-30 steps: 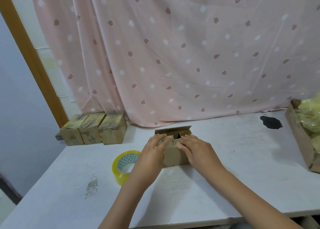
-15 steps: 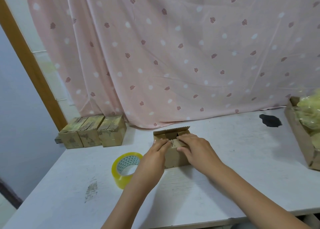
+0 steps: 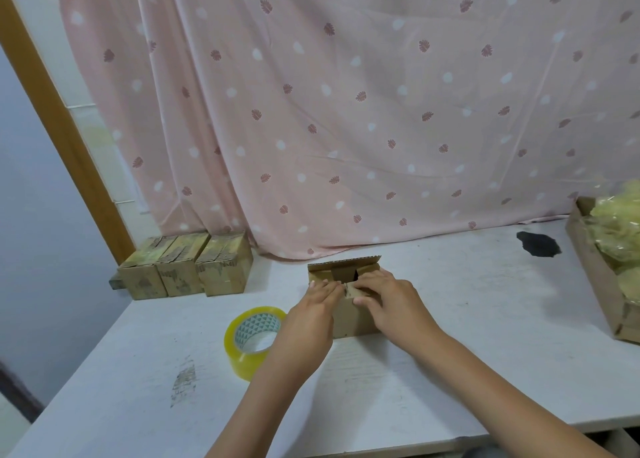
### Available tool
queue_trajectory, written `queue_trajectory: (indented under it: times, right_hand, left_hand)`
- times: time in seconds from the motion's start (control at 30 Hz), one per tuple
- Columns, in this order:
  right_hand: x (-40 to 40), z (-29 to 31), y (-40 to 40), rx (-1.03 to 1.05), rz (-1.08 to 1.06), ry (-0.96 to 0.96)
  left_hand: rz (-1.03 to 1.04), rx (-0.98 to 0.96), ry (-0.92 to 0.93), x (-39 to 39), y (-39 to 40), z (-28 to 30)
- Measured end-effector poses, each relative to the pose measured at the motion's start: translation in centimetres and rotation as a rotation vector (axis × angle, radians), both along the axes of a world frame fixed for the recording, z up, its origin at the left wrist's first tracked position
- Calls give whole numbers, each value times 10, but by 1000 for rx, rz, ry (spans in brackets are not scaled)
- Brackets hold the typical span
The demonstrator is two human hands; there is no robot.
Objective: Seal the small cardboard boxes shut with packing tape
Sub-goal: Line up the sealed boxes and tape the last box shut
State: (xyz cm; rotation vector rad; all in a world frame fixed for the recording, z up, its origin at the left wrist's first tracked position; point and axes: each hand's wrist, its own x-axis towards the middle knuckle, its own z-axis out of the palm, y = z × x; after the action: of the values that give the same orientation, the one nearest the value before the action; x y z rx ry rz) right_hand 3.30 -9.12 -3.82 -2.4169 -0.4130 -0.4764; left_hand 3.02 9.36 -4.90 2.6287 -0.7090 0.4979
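Observation:
A small brown cardboard box [image 3: 353, 320] stands on the white table [image 3: 467, 319], its far flap upright and its top partly open. My left hand [image 3: 308, 315] rests on the box's left side, with straight fingers pressing the left flap down. My right hand [image 3: 391, 301] lies over the right side and pinches the near flap between thumb and fingers. A roll of clear yellowish packing tape [image 3: 252, 339] lies on the table just left of my left wrist, touched by neither hand.
Three taped small boxes [image 3: 183, 270] stand in a row at the back left. A cardboard tray [image 3: 595, 270] of yellowish plastic packets sits at the right edge. A pink curtain [image 3: 346, 111] hangs behind. A black mark [image 3: 538, 244] stains the table at the back right.
Both hands stayed on the box, and my fingers worked the near and side flaps further inward over the opening. The camera view shifted slightly.

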Motion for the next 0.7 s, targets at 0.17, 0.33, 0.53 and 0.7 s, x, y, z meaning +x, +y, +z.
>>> queue_trajectory:
  times: [0.17, 0.33, 0.53, 0.7]
  right_hand:
    - [0, 0, 2, 21, 24, 11]
    - [-3, 3, -1, 113, 38, 19]
    - [-5, 11, -6, 48, 38, 1]
    - [-9, 11, 0, -352, 24, -40]
  left_hand:
    - [-14, 5, -6, 0, 1, -1]
    - [-6, -26, 26, -2, -1, -7]
    - [1, -118, 33, 1, 3, -2]
    - [-17, 59, -116, 3, 3, -12]
